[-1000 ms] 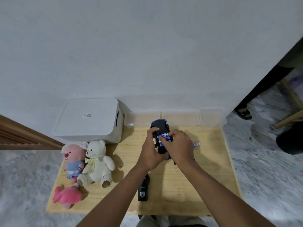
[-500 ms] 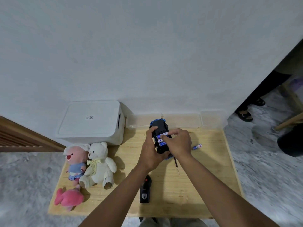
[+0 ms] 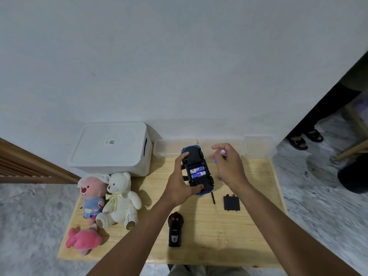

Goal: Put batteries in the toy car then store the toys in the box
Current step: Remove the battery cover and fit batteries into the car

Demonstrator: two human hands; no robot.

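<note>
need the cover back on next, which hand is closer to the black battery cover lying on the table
Right. The right hand is up above the battery cover, with its forearm passing right beside it. The left hand holds the toy car, further left.

blue toy car [image 3: 197, 172] with black underside, two blue-and-white batteries [image 3: 197, 172] in it; at 9 o'clock of it a cream bear [image 3: 119, 200] with pale yellow bow, a pink plush [image 3: 91, 194] in blue; at 10 a white box [image 3: 111, 148]; at 6 a black remote [image 3: 175, 230] with red buttons; pale wood table [image 3: 249, 242]
</note>
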